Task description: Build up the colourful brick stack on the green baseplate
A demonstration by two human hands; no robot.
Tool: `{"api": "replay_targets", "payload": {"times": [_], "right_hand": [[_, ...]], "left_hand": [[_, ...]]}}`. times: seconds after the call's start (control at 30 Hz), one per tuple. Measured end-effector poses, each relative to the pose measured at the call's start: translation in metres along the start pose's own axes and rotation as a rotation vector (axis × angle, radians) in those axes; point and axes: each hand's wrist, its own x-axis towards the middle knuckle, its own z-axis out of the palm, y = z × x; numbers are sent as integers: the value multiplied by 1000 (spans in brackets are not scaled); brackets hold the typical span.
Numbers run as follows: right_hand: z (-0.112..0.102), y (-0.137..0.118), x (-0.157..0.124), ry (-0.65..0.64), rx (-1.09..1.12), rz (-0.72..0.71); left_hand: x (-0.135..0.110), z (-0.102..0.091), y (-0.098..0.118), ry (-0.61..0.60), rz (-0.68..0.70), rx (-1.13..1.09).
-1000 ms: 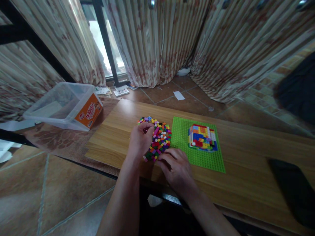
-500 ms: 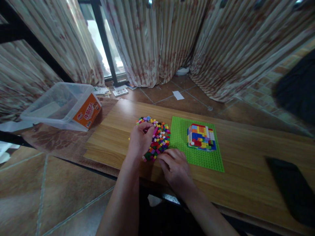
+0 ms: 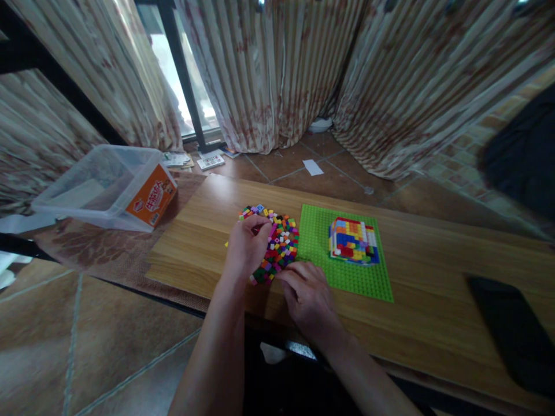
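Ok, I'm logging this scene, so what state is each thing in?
Loose bricks, heaped
Left hand, over the bricks, fingers bent; grip contents unclear
Right hand, at the bricks' near edge, fingers bent; grip contents unclear
Green baseplate, lying flat
Brick build, assembled, on the baseplate
Plastic box, open at the top
Curtains, hanging in folds
Black object, lying flat
White sheet, lying flat
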Motion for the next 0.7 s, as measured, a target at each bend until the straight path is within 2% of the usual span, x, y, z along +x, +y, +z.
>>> {"api": "replay_targets", "payload": {"times": [0.3,0.7], "right_hand": [[0,-1,0,-6,16,8],[0,-4,2,57,63,19]], "left_hand": [[0,1,0,-4,2,-10],[0,0,0,-2,-8,-12]]}}
